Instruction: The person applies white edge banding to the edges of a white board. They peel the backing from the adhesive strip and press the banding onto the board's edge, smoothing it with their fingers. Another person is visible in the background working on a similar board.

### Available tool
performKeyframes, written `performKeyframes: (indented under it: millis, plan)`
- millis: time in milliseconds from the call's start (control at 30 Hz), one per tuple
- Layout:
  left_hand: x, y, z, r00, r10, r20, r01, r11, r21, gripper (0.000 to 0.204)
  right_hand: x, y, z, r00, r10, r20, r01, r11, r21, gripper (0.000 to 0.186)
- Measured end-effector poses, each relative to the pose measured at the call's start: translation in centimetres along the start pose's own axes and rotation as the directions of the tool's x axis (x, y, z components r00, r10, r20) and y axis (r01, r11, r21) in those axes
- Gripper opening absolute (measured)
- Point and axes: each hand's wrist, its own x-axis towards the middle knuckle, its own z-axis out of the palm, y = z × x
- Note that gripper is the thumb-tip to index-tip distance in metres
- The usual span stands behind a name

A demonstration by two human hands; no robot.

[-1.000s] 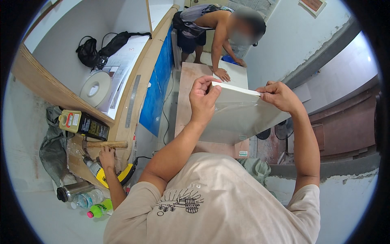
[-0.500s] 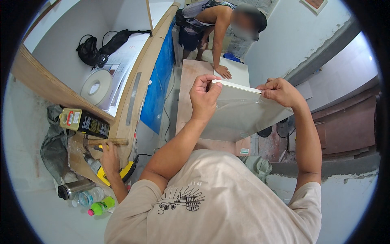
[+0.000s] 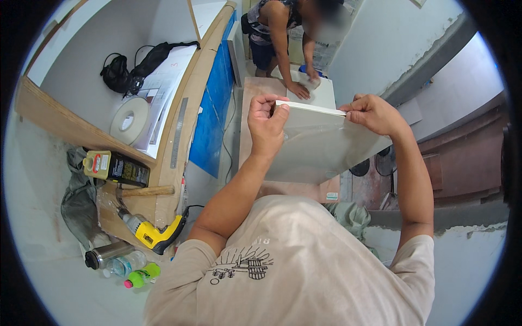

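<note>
I hold a flat pale grey panel [image 3: 321, 146] upright in front of my chest, its white top edge facing me. My left hand [image 3: 267, 122] grips the panel's top left corner, fingers curled over the edge. My right hand [image 3: 372, 114] pinches the top right corner. Below the panel lies a long brown board [image 3: 255, 92]. At its far end a second person bends over and presses a hand [image 3: 300, 89] on a white panel [image 3: 321, 93].
On the left, a wooden bench edge [image 3: 179, 136] carries a roll of white tape [image 3: 129, 119], a black bag [image 3: 117, 73] and a yellow-black can [image 3: 115, 167]. Lower left lie a hammer [image 3: 144, 191], a yellow drill [image 3: 155, 233] and bottles [image 3: 122, 265]. A blue sheet [image 3: 212, 117] hangs beside the bench.
The panel and both my hands sit slightly higher and closer in view. The far person has leaned further over the white panel. The items at left hold their places.
</note>
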Motion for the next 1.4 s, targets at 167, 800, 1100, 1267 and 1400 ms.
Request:
performKeyframes:
  millis: [167,800,1100,1267,1400]
  plan:
    - [0.1,-0.6,-0.2,0.999,0.031,0.010,-0.031,0.999,0.025,0.024,0.3,0.8,0.4,1.000,-0.015,-0.021,0.016,0.999,0.040,0.031]
    - [1.6,-0.6,-1.0,0.988,0.073,0.137,-0.102,0.972,0.212,0.008,0.8,2.2,1.1,0.993,-0.037,-0.108,0.037,0.999,-0.005,0.029]
    - [1.7,-1.0,-1.1,0.986,0.110,0.126,-0.132,0.973,0.187,0.010,1.1,2.3,1.1,0.997,-0.001,-0.082,0.002,1.000,0.010,0.029]
    - [1.9,-1.1,-1.5,0.987,0.067,0.148,-0.085,0.989,0.122,0.019,1.2,2.1,1.1,0.996,0.023,-0.085,-0.022,1.000,0.008,0.029]
    - [2.2,-1.1,-2.1,0.980,0.006,0.200,-0.019,0.998,0.061,0.024,1.3,1.9,0.9,0.997,0.004,-0.079,-0.005,1.000,-0.016,0.029]
